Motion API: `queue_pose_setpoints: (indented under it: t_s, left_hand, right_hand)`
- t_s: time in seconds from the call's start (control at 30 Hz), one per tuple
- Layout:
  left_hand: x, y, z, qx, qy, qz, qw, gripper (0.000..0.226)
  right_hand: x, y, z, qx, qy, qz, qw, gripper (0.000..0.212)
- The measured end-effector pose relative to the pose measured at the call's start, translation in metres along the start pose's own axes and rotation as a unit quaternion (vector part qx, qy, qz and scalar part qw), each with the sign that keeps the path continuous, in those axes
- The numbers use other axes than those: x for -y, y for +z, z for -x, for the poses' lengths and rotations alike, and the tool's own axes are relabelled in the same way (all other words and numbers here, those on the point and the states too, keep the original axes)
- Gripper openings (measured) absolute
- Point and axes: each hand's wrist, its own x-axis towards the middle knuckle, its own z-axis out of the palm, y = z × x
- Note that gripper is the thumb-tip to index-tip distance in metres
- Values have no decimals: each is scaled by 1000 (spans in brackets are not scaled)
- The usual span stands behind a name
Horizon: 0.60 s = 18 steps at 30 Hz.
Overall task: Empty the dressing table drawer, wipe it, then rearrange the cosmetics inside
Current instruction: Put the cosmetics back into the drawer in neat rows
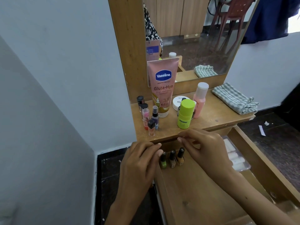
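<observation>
Where both hands hover: three polish bottles (172,158) (upright) in drawer (199,192).

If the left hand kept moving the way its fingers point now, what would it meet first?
Most likely the green nail polish bottle: the left hand points rightward, fingertips beside it at the drawer back. Depth is unclear.

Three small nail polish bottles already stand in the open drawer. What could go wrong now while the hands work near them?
1. The left hand touches the green nail polish bottle; a nudge could topple it onto the two brown nail polish bottles beside it.
2. Small glass bottles crowd the wooden tabletop's front edge above the open wooden drawer; a bump could drop them in.
</observation>
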Motion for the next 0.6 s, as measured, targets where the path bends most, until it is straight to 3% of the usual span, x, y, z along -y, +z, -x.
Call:
queue_pose_setpoints:
  t_s: [0.17,0.33,0.47,0.6]
  left_hand:
    - [16,-23,-34,-48,9,-20,999,36]
    - [33,-31,-66,-87,-7,-42,995,27]
    - [56,-28,-95,-62,-20,-58,996,25]
    - [73,-15,-115,9,-12,-46,999,30]
  right_hand:
    - [9,4,-5,-36,-15,-14,999,9]
    - [24,9,-14,-69,-26,-26,997,12]
    - [36,14,-21,-114,-32,-40,992,17]
    - [40,17,-25,-145,-16,-44,988,18]
